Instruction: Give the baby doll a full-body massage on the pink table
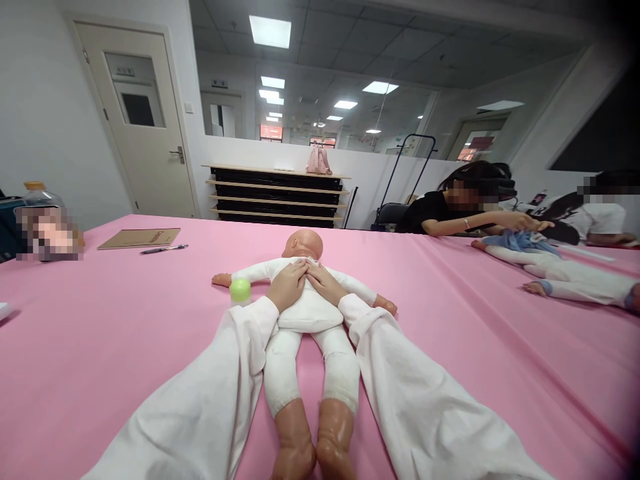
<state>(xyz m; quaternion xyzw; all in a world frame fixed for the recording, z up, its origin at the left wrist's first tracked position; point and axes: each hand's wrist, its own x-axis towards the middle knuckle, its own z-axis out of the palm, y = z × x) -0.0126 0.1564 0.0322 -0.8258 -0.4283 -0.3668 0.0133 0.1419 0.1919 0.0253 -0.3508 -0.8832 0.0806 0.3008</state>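
Observation:
A baby doll (pixel 310 313) with a soft white body and tan plastic head, hands and feet lies stretched out on the pink tablecloth (pixel 165 320). Its head points away from me, turned to the left, and its arms are spread. My left hand (pixel 289 285) rests flat on the left side of the doll's upper torso. On the right side lies my right hand (pixel 325 285), also flat, the fingertips of both nearly meeting below the neck. A small container with a green cap (pixel 241 291) stands beside my left wrist, by the doll's arm.
A brown notebook (pixel 140 239) and a pen (pixel 164 249) lie at the far left, near a bottle (pixel 37 193). To the right, a person in black (pixel 435 213) handles another doll (pixel 555 263). Another person (pixel 607 217) sits beyond. Shelves (pixel 280 195) stand behind the table.

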